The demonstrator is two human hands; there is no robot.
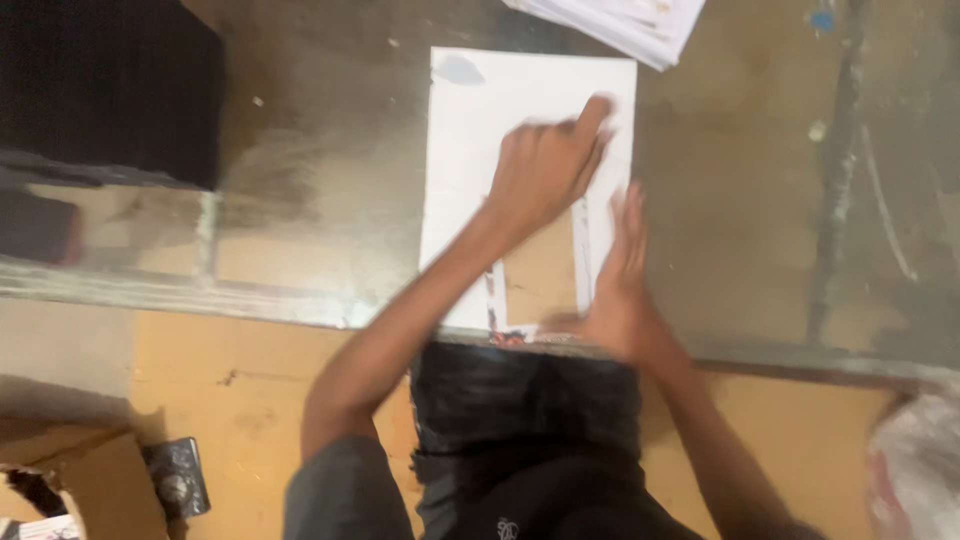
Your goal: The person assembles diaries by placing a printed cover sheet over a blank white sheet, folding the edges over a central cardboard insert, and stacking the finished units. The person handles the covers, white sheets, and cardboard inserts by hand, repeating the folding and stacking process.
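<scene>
Worn bench, white sheet lying flat at its near edge over a brown board. Smoothing step, I'd say. Left hand presses down, fingers loosely curled, gripping nothing; right hand flat, open, pinning the sheet's edge. Next calls for even pressure.

A stack of white sheets lies at the far edge of the worn metal tabletop, tilted and partly cut off by the frame. A black box sits on the far left of the tabletop. A small blue spot marks the surface near the top right. Below the table edge, a torn cardboard box rests on the floor at lower left, with a dark metal piece just beside it. A crumpled white plastic bag shows at lower right.
</scene>
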